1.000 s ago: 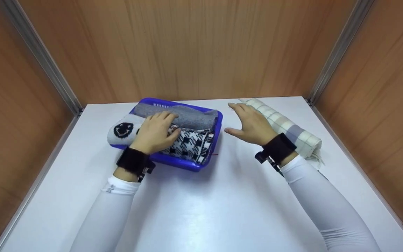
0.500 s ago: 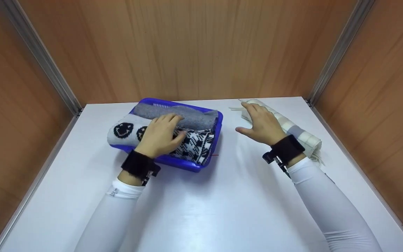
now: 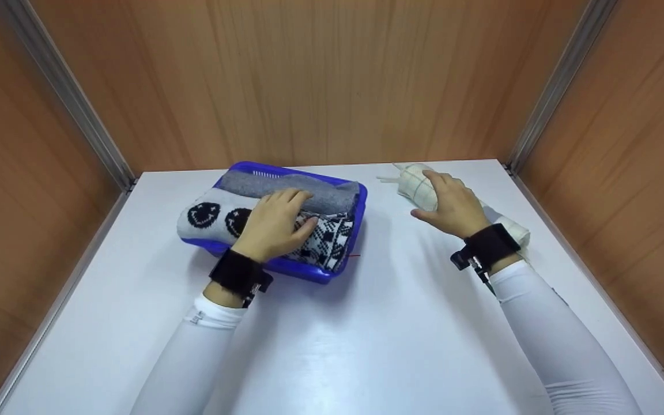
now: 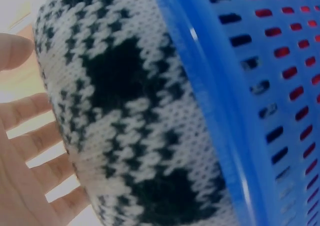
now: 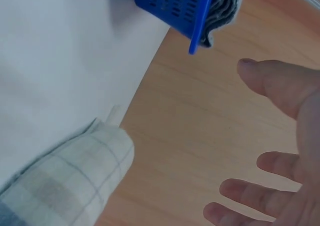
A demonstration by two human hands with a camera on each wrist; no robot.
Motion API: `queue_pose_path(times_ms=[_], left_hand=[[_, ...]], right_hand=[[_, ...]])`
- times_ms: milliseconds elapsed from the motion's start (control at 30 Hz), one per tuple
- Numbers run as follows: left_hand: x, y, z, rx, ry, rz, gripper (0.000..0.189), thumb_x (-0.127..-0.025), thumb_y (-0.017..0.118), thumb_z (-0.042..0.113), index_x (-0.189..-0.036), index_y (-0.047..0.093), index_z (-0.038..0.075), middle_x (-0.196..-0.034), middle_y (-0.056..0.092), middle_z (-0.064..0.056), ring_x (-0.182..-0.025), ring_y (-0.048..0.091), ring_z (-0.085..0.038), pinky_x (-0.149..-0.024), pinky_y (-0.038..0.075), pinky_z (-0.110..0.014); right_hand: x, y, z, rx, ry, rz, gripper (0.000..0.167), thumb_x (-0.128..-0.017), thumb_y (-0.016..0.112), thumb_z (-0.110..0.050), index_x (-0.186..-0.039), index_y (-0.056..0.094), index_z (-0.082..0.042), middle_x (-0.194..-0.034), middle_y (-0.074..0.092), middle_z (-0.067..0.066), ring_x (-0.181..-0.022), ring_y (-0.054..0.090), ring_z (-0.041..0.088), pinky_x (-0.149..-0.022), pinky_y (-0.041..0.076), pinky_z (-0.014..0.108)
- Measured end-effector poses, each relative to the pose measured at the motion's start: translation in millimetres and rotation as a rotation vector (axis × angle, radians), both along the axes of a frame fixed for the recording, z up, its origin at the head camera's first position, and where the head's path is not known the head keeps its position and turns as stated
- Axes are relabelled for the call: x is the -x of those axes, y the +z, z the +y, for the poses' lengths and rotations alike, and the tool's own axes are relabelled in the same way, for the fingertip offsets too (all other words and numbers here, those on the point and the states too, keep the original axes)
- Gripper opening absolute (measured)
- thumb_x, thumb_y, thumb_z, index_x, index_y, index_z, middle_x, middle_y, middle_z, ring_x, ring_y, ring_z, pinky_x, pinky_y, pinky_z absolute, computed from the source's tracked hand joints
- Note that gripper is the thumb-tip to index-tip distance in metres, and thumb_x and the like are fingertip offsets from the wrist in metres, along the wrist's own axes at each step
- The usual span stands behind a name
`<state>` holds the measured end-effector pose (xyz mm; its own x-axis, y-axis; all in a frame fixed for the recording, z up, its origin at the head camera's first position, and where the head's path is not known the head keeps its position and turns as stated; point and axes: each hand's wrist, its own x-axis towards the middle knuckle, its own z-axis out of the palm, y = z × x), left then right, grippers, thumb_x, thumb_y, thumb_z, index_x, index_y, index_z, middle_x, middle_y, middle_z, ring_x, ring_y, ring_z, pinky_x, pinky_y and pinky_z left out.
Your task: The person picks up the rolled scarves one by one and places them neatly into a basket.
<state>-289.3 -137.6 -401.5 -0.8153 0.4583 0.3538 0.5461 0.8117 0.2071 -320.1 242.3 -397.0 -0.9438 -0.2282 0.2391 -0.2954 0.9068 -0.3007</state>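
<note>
A blue plastic basket [image 3: 297, 271] holds rolled knitwear: a grey roll [image 3: 332, 197] at the back, a white one with black smiley faces [image 3: 202, 214] at left, and a black-and-white patterned roll [image 3: 329, 239] in front. My left hand [image 3: 271, 227] is over these rolls, fingers spread and gripping nothing; in the left wrist view its fingers [image 4: 35, 141] show beyond the patterned knit. To the right, a cream checked roll with fringe [image 3: 417, 185] lies slantwise on the table. My right hand [image 3: 453, 208] is above it, thumb apart and fingers loosely extended, holding nothing.
A white table [image 3: 332, 346] is enclosed by wood-grain panels [image 3: 332, 80] at the back and both sides, with metal strips in the corners. Something red shows through the basket's holes [image 4: 295, 93] in the left wrist view. A thin red strip [image 3: 355, 255] sticks out beside the basket.
Both hands have drifted right: the left across the rolls in the basket, uncovering a second smiley face, the right further over the checked roll. Basket and rolls stay put.
</note>
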Motion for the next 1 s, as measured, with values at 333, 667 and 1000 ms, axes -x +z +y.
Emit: queue_pose_path(times_ms=[333,667,1000], left_hand=[[-2.8,-6.4,10.9,-0.037,-0.038,0.052,0.053,-0.104,0.062,0.038,-0.145,0.063,0.004,-0.141,0.069,-0.018,-0.133,0.065,-0.042,-0.118,0.048,-0.059],[-5.2,-8.7,22.1,-0.026,-0.055,0.048,0.053,-0.104,0.064,0.038,-0.144,0.064,0.003,-0.142,0.068,-0.019,-0.135,0.064,-0.042,-0.120,0.047,-0.059],[-8.6,-9.7,32.4,-0.012,-0.090,0.068,0.049,-0.105,0.063,0.040,-0.141,0.066,0.007,-0.139,0.070,-0.016,-0.134,0.065,-0.039,-0.118,0.048,-0.057]], right_hand=[[3.2,-6.2,26.3,0.000,-0.067,-0.068,0.094,-0.091,0.085,-0.035,-0.165,0.036,-0.002,-0.154,0.052,0.031,-0.137,0.054,0.054,-0.111,0.046,0.071],[9.0,-12.7,51.4,0.024,-0.124,-0.134,0.096,-0.092,0.083,-0.033,-0.166,0.032,0.001,-0.159,0.046,0.037,-0.144,0.046,0.060,-0.117,0.039,0.075],[9.4,-19.7,72.6,0.042,-0.156,-0.158,0.098,-0.091,0.084,-0.032,-0.166,0.031,0.003,-0.159,0.044,0.040,-0.143,0.044,0.063,-0.116,0.039,0.077]])
